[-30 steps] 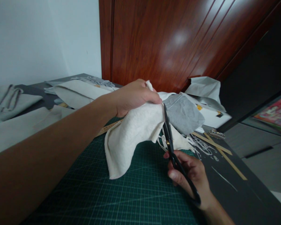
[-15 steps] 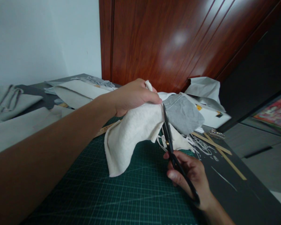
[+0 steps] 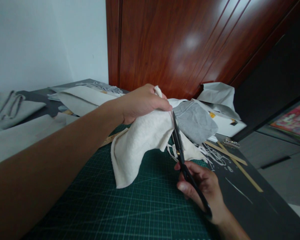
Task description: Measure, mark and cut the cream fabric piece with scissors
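above a green gridded cutting mat [image 3: 150, 203], the left hand [image 3: 146, 101] pinches a length of cream cloth [image 3: 142, 143] between thumb and curled fingers, its lower part hanging in a curve. the right hand [image 3: 203, 188], wrapped about the handles of black scissors [image 3: 179, 154], holds the nearly closed blades along the cloth's right edge, tips just beside the left thumb; whether fabric lies between the blades cannot be told. the step in hand looks to be trimming that edge, a reading helped by thin pale offcuts [image 3: 218, 157] strewn on the dark table [image 3: 255, 216] at right. the next move would seem to call for a taut edge, short bites and a thumb kept clear of the points. beyond the scissors lies crumpled grey cloth [image 3: 198, 125]; wooden strips [image 3: 240, 166] cross near the offcuts.
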The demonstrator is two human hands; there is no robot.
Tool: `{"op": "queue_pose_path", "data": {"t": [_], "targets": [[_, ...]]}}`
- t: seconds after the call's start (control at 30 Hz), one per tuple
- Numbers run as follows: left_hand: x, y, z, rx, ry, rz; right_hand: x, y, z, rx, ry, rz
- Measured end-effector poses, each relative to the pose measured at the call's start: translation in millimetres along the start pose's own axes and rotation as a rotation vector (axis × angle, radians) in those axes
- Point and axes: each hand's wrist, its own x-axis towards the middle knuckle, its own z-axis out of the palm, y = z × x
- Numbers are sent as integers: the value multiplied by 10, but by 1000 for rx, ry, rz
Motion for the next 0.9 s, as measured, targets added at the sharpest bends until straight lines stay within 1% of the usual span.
{"op": "queue_pose_path", "data": {"t": [0.17,0.3,0.47,0.67,0.9], "targets": [[-15,19,6,14,7,-9,9,-5,0,-20,-10,-5],[-34,34,5,11,-14,7,4,5,-5,-25,-8,1],[-18,23,-4,19,12,-14,-11,36,-2,-19,-6,15],[-26,23,-8,5,-10,4,-17,10,6,6,-15,36],[-33,35,0,23,16,-4,-8,17,12,-14,-3,26]]}}
